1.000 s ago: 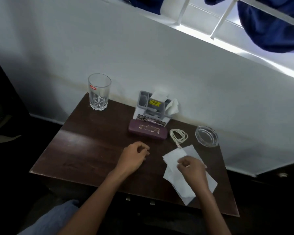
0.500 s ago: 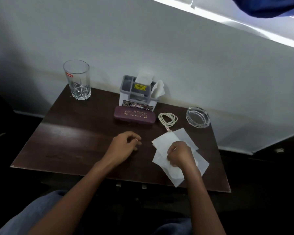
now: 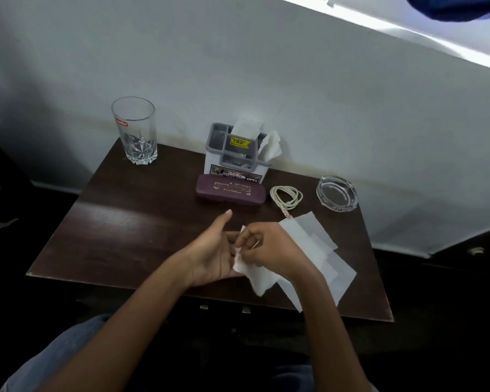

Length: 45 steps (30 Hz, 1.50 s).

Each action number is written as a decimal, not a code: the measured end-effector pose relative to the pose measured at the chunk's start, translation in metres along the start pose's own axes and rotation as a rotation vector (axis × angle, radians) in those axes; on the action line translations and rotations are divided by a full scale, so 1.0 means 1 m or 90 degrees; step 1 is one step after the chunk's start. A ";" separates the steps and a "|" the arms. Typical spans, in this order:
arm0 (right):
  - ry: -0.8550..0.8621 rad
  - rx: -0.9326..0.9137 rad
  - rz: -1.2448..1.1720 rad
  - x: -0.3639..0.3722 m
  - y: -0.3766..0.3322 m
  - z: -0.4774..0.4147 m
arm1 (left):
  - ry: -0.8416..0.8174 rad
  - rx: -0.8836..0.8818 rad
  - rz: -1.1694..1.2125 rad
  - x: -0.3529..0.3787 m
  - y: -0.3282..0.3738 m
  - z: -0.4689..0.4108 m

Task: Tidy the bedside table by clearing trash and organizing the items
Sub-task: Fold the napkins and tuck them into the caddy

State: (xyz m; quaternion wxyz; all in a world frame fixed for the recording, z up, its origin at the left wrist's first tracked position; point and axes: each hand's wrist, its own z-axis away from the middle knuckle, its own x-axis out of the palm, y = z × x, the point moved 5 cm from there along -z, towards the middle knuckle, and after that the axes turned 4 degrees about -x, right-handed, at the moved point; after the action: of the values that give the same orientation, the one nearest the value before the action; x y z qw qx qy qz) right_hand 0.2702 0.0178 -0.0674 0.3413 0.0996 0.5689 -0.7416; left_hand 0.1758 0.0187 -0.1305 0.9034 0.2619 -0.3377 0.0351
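White tissue sheets [image 3: 320, 250] lie spread on the right front of the dark wooden bedside table [image 3: 130, 227]. My right hand [image 3: 272, 247] has gathered the near-left part of one tissue and holds it pinched and crumpled. My left hand [image 3: 215, 250] is palm-up with the thumb raised, touching the same tissue's edge beside the right hand. A maroon glasses case [image 3: 231, 190] lies in front of a grey and white organizer [image 3: 235, 154] that holds tissues. A coiled white cable [image 3: 286, 195] rests just behind the sheets.
A tall drinking glass [image 3: 134, 130] stands at the back left corner. A glass ashtray [image 3: 337, 193] sits at the back right. A white wall runs behind the table. Dark floor surrounds it, and my knee in blue fabric [image 3: 54, 360] shows bottom left.
My right hand has lifted and bunched the tissue's left part. My left hand moved right and turned palm-up to meet it. The camera tilted slightly, shifting the table in view.
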 end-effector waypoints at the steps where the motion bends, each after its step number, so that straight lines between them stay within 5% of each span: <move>1: -0.016 -0.006 0.001 0.002 -0.001 0.000 | -0.003 0.002 0.005 0.000 0.001 0.001; 4: 0.017 0.011 -0.099 -0.011 -0.004 0.005 | 0.033 0.015 -0.015 -0.004 0.003 0.003; 8: 0.268 0.057 -0.213 -0.064 0.011 0.019 | 0.103 0.052 -0.075 -0.008 0.006 0.009; 12: 0.401 0.172 -0.103 -0.096 0.047 0.036 | 0.164 0.075 -0.084 -0.016 0.009 0.011; 27: 0.052 0.317 0.145 -0.051 0.079 0.012 | 0.205 0.115 -0.004 -0.018 0.013 0.013; 45: 0.055 0.326 0.174 -0.040 0.082 0.000 | 0.261 0.096 -0.039 -0.023 0.016 0.016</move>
State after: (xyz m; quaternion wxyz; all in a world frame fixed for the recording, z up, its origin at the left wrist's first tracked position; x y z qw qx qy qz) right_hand 0.3512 0.0233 -0.1094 0.3775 0.2898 0.3584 -0.8032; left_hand 0.1448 0.0272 -0.1281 0.9317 0.3263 -0.1349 0.0850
